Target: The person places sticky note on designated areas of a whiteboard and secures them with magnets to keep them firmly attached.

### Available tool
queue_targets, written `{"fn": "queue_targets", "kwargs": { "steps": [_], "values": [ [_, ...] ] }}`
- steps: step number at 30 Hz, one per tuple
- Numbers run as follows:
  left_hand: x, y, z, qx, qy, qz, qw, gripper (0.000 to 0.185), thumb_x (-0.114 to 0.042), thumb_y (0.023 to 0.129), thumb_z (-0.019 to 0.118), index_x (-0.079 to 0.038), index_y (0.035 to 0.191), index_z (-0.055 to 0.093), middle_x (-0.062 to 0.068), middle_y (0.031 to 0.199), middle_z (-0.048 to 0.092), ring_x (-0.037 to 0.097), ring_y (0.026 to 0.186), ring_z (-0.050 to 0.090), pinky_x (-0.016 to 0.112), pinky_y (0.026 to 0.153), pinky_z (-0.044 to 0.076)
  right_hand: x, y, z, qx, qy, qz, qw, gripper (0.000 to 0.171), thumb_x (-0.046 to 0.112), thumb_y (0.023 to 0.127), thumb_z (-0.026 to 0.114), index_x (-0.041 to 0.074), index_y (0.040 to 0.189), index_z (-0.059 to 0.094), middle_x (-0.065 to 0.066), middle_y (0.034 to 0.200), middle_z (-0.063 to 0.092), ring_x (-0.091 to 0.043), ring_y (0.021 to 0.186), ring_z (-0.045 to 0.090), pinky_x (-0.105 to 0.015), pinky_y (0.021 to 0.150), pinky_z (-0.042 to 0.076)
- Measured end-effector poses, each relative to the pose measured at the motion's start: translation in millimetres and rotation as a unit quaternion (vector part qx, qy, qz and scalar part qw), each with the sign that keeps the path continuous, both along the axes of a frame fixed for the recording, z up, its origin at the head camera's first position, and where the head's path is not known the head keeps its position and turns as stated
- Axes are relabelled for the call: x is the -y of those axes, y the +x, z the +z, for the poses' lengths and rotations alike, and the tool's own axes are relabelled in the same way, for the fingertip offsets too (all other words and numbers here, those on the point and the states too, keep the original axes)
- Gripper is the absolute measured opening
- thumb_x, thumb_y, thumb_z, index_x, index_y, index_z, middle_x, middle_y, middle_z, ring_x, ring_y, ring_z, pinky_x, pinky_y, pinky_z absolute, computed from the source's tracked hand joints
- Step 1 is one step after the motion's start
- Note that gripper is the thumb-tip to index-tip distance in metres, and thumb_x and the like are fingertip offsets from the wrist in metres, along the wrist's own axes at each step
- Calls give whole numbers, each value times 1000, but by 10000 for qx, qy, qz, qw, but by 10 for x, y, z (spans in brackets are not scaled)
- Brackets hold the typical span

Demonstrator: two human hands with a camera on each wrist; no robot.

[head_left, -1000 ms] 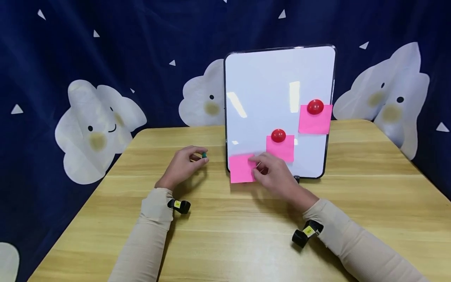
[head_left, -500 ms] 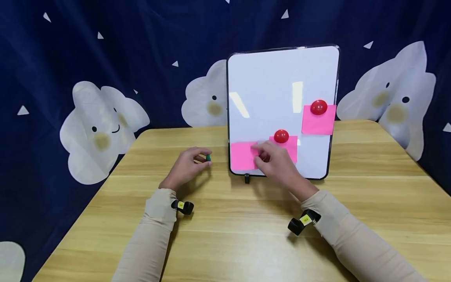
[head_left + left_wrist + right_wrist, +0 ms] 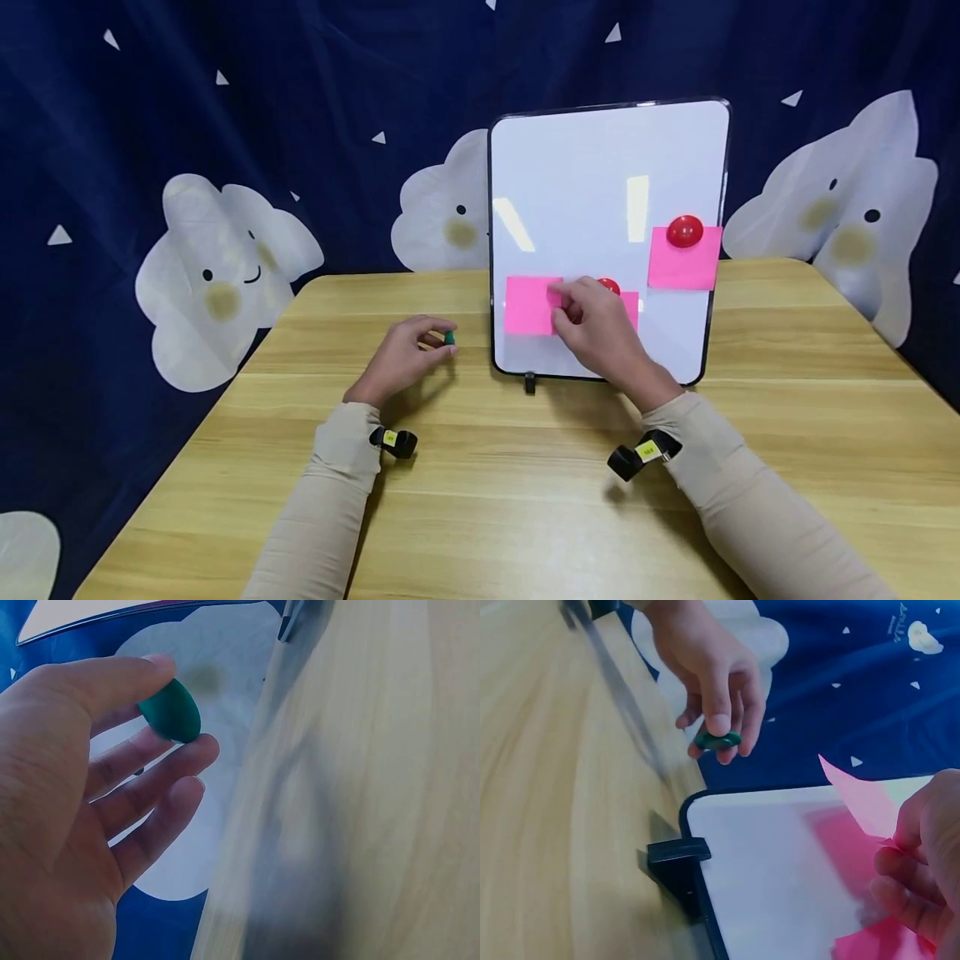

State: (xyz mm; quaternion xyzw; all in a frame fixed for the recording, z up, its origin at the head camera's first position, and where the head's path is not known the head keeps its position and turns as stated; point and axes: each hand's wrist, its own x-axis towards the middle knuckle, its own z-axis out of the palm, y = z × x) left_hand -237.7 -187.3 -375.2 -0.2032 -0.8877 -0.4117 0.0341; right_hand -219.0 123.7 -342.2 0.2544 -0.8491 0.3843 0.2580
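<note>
A white magnetic board (image 3: 592,183) stands upright on the wooden table (image 3: 480,483). My right hand (image 3: 592,325) pinches a pink sticky note (image 3: 531,305) by its right edge and holds it against the board's lower left; the note (image 3: 862,806) also shows in the right wrist view. My left hand (image 3: 408,354) rests on the table left of the board, pinching a small green magnet (image 3: 449,337) between thumb and fingers; the magnet (image 3: 171,711) is clear in the left wrist view. Two more pink notes, one (image 3: 684,265) and another (image 3: 630,307), hang under red magnets (image 3: 684,231) (image 3: 609,286).
A dark blue curtain (image 3: 225,100) with white cloud figures hangs behind the table. The board's black foot (image 3: 530,383) sits on the tabletop. A small black wrist camera (image 3: 633,457) is strapped on each sleeve.
My right hand has lifted the pink note from the board's bottom edge up onto its lower left face. The left hand has stayed almost still with the green magnet.
</note>
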Motion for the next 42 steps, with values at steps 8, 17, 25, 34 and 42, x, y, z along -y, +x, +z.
{"fn": "queue_targets", "kwargs": {
  "steps": [8, 17, 25, 34, 42],
  "values": [
    [23, 13, 20, 13, -2, 37, 10000, 33, -24, 93, 74, -17, 125, 70, 2, 122, 65, 18, 100, 67, 39, 85, 56, 63, -74, 16, -453, 213, -74, 9987, 30, -1, 89, 67, -6, 119, 69, -11, 91, 60, -18, 73, 54, -30, 61, 49],
    [-20, 19, 58, -175, -55, -6, 9998, 33, -21, 93, 74, -14, 124, 70, 0, 117, 66, 18, 98, 68, 36, 86, 56, 101, -75, 79, -415, 773, -306, 9957, 46, 1, 88, 71, -8, 132, 60, -16, 101, 57, -23, 79, 55, -33, 65, 54],
    [-37, 17, 92, -265, -72, -50, 9996, 32, -23, 93, 73, -14, 124, 70, -1, 116, 66, 15, 97, 67, 33, 85, 56, 145, -117, 168, -318, 1072, -542, 9922, 52, 1, 88, 72, -7, 136, 57, -19, 102, 56, -26, 82, 55, -36, 69, 56],
    [-86, 14, 120, -456, -43, -109, 9989, 33, -24, 94, 73, -14, 125, 70, 0, 116, 66, 13, 96, 67, 31, 84, 56, 135, -127, 199, -318, 1205, -716, 9896, 46, -1, 87, 71, -7, 132, 61, -20, 98, 55, -28, 78, 57, -38, 67, 55],
    [-132, 28, 172, -956, 133, -63, 9953, 36, -20, 94, 73, -12, 128, 67, 1, 118, 65, 14, 101, 67, 31, 81, 57, 124, -160, 209, -385, 1323, -749, 9876, 41, 0, 91, 66, -5, 131, 63, -18, 92, 53, -26, 69, 54, -35, 60, 51]
  ]
}}
